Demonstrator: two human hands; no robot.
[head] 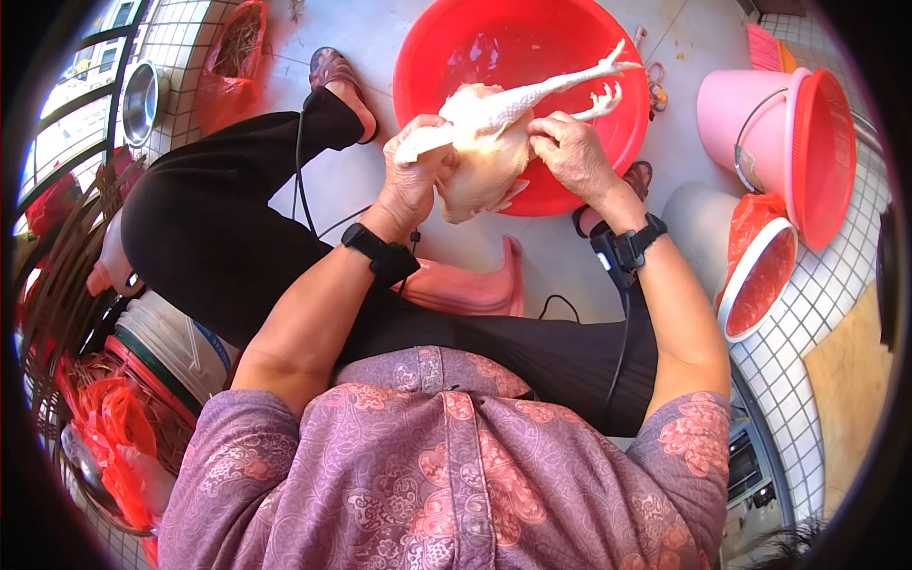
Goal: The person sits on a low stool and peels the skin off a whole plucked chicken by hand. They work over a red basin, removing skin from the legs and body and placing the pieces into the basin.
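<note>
A plucked chicken (484, 160), pale and bare-skinned, is held up over the near edge of a red plastic basin (420, 78). Its two scaly feet stick out to the upper right, across the basin. My left hand (417, 174) grips the bird's left side, with a wing (422, 144) lying over the fingers. At the opposite side of the body, the thumb and fingertips of my right hand (573, 151) are pinched together against the skin. Whatever is between those fingertips is too small to make out.
A pink stool (470, 285) stands below the chicken. To the right are a pink bucket (744, 128) and a white bucket (759, 285) with a red bag. A red bag (231, 71) of plant matter and a metal bowl (140, 103) are at left. Black cables (303, 178) hang near my legs.
</note>
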